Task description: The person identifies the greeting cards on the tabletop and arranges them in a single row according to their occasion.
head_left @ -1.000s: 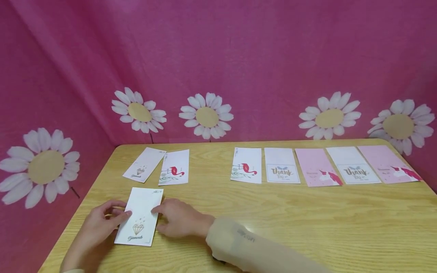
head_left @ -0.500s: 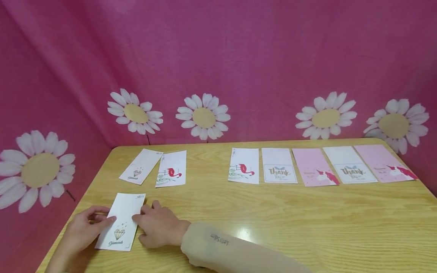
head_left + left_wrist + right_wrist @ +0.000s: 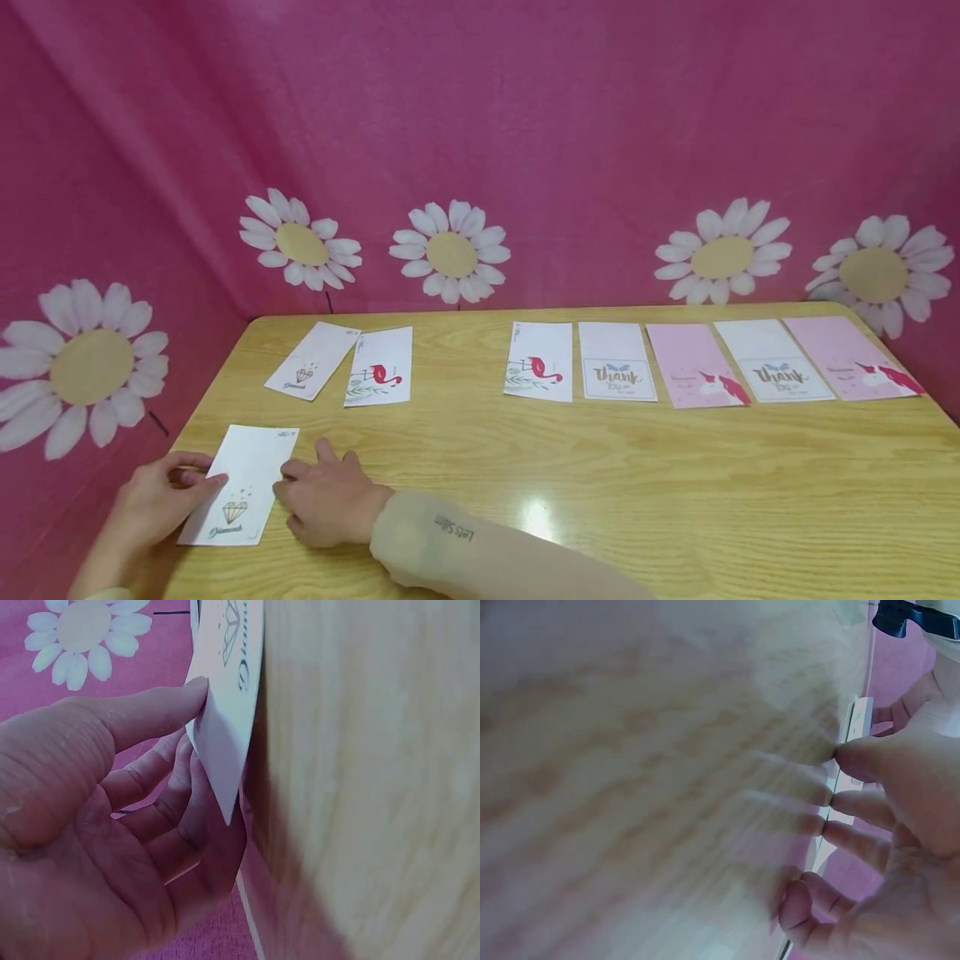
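Observation:
A white card [image 3: 249, 467] printed with a gold diamond and the word "Diamonds" lies at the table's left front. My left hand [image 3: 153, 502] pinches its left edge, thumb on top and fingers underneath, as the left wrist view shows; there the card [image 3: 229, 727] tilts up slightly off the table. At the card's right edge is my right hand [image 3: 330, 502], its fingertips down on the wood and nothing held. The right wrist view shows the fingers of that right hand [image 3: 900, 825] spread along the card's edge; whether all of them touch it I cannot tell.
Behind, a second diamond card [image 3: 313, 360] lies askew beside a flamingo card [image 3: 378, 367]. Farther right stand in a row another flamingo card [image 3: 538, 361], thank-you cards [image 3: 617, 361] and pink unicorn cards [image 3: 697, 365], flat on the wooden table [image 3: 600, 483]. A pink flowered curtain [image 3: 570, 150] hangs behind.
The front diamond card has slid left and slightly toward the table's left edge, with both hands. My right fingers have come off its face to its right edge.

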{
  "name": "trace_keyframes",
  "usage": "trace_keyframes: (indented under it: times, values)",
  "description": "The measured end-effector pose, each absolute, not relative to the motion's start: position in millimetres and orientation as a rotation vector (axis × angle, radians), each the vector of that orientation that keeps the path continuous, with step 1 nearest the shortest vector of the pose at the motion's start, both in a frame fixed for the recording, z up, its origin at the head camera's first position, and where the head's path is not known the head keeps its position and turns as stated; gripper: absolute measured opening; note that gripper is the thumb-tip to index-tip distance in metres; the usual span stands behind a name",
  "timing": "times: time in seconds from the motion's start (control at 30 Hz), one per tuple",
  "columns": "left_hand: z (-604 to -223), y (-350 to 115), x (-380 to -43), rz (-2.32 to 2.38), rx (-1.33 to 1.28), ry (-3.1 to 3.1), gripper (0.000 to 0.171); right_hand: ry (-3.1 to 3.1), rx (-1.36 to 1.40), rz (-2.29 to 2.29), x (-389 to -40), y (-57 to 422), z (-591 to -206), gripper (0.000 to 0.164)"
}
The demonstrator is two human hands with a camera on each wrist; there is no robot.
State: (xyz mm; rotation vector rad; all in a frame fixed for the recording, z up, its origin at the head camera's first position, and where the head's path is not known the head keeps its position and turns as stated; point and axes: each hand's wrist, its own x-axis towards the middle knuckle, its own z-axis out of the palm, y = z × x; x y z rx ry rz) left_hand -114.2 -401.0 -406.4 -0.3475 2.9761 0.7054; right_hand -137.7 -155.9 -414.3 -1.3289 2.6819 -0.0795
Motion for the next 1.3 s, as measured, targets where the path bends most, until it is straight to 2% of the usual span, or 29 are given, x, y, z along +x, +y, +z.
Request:
trace_keyframes:
  times: [0.47,0.8,1.3]
  values:
    - [-403.1,-410.6,-120.2,0.574,-0.288,2.934,0.046,2.65,-1.301,0.043,-135.8,-159.7,-410.3,0.038]
    - [-402.1,-406.4,-123.1,0.557,-0.281,2.935,0.04,2.665,-1.301,0.046,-135.6,-159.1,-411.7,0.037]
    - [-402.2,-406.8,-125.0,0.534,-0.248,2.969,0.036,2.62,-1.314,0.035,-141.1,-157.2,-413.9,0.051]
